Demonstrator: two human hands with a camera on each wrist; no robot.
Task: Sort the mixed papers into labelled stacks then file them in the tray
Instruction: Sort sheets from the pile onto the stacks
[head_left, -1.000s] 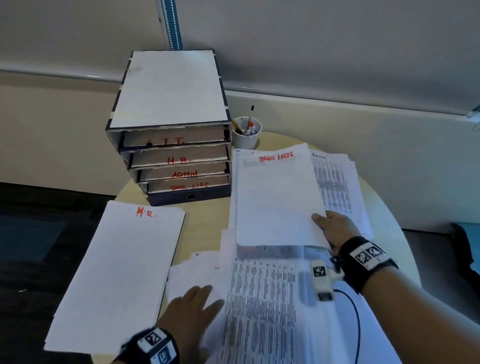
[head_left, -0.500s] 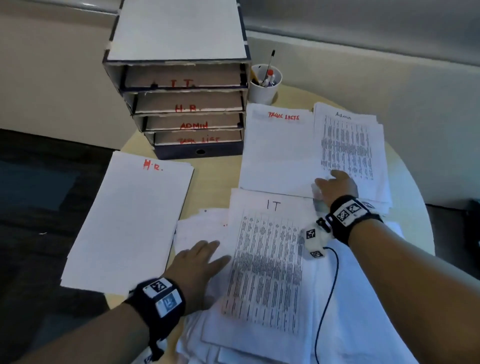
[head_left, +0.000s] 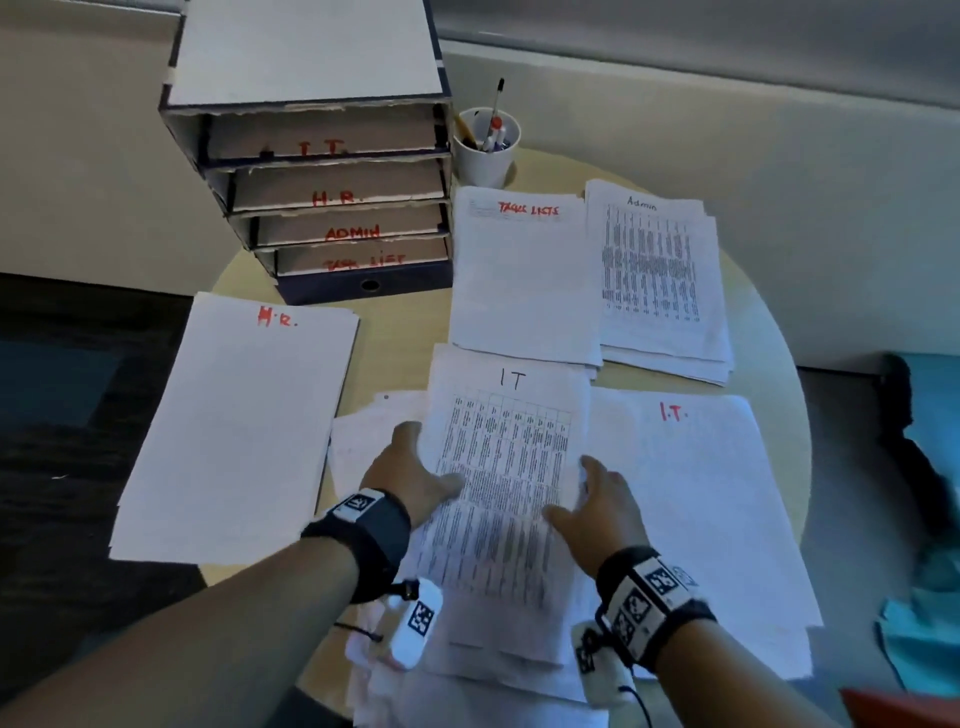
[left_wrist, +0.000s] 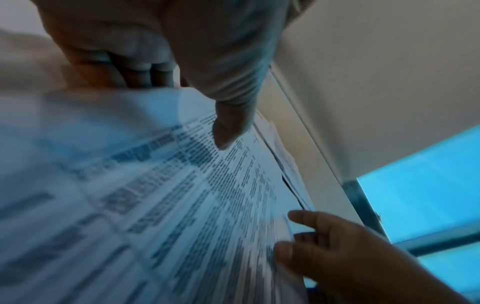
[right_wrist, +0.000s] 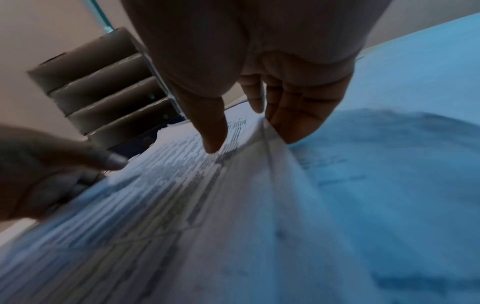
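Papers: printed IT sheet (head_left: 506, 467) tops the mixed pile (head_left: 374, 457) at 6 o'clock of the table (head_left: 769, 364), both hands on it. Left hand (head_left: 410, 478) sits at the sheet's left edge, thumb lying over the print, fingers seemingly under the edge, so it looks like a pinch. Right hand (head_left: 597, 504) is at the right edge, thumb on top and fingers tucked below the lifted margin, also grasping it; right wrist view shows that edge curling up. Sorted stacks: HR stack (head_left: 239, 426) at 9 o'clock, task lists stack (head_left: 524, 275) at 12, Admin stack (head_left: 660, 280) at 1, I.T. stack (head_left: 691, 499) at 4 just beside the held sheet. Tray (head_left: 322, 171) at 11 with four labelled slots, cup (head_left: 485, 148) of pens right of it. Step in hand, as I read it: lift the IT sheet off the pile and lay it on the I.T. stack. To do it well, take only the top sheet, since the pages below may cling; peel from the right edge, hold the pile down with the left hand, carry it flat, square it to the stack's corners, label kept visible. Filing looks not yet started, with loose sheets left under the hands
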